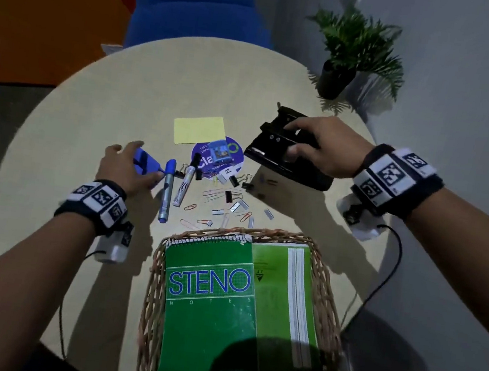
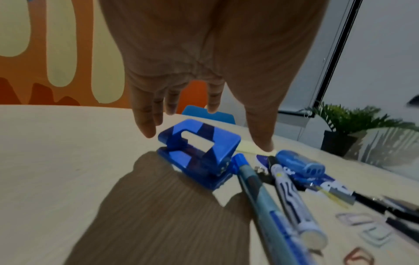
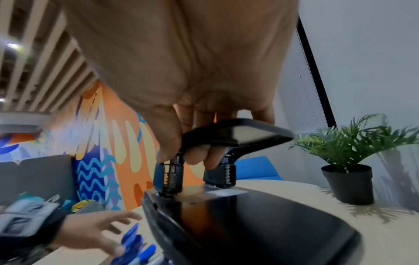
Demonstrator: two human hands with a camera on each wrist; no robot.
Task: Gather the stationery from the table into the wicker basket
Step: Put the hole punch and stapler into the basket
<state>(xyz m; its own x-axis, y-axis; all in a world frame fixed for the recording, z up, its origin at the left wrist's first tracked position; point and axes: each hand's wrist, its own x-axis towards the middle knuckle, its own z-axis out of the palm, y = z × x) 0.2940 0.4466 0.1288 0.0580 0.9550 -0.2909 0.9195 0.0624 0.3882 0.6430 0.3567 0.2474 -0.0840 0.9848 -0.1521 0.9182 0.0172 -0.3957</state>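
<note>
Right hand (image 1: 327, 152) wrapped around the lever of the black hole punch (image 1: 286, 156), fingers tucked under the handle, thumb on the side. Lifted and tipped just past the far rim of the wicker basket (image 1: 323, 275), to the right. Looks heavy and hard, metal, with a shiny smooth base; likely to slip or swing if held by the lever alone. Better held low around the body, or with a second hand under the base.

Left hand (image 1: 125, 167) spread wide over the blue hole punch (image 1: 144, 163), fingers (image 2: 147, 125) and thumb on each side, not squeezing yet. Sits on the round table (image 1: 125, 93), beyond the basket to the left, touching the blue marker (image 1: 167, 191). Small, plastic, probably light; easy to pinch by its two sides.

Two green steno notebooks (image 1: 209, 289) already lying inside the basket. Paper clips (image 1: 245, 216) and binder clips scattered just beyond its far rim.
</note>
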